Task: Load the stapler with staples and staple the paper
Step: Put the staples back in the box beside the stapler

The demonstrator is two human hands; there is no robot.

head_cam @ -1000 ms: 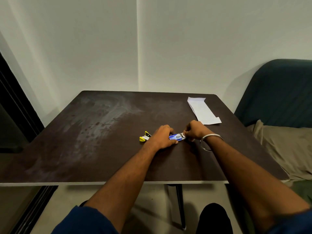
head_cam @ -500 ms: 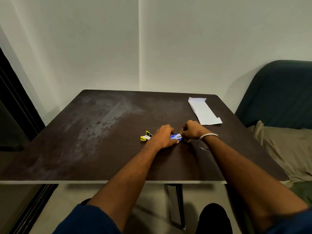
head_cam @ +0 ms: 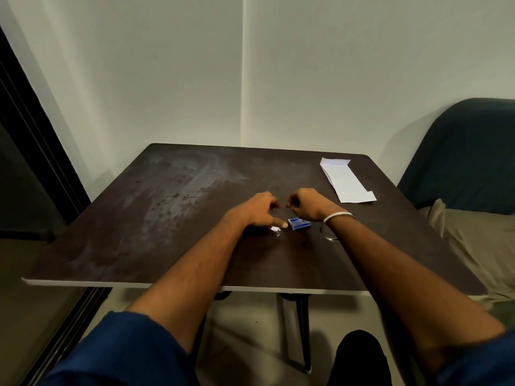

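Head view: dark table (head_cam: 172, 196); folded paper (head_cam: 347, 181) beyond and right of right hand (head_cam: 305, 208). Blue staple box (head_cam: 298, 223) just under that hand, now released. Right fingers pinched; staples there, cannot tell. Left hand (head_cam: 257, 211) loosely spread, raised from box; stapler (head_cam: 276, 231) under its thumb. Keep strip level, feed squarely.
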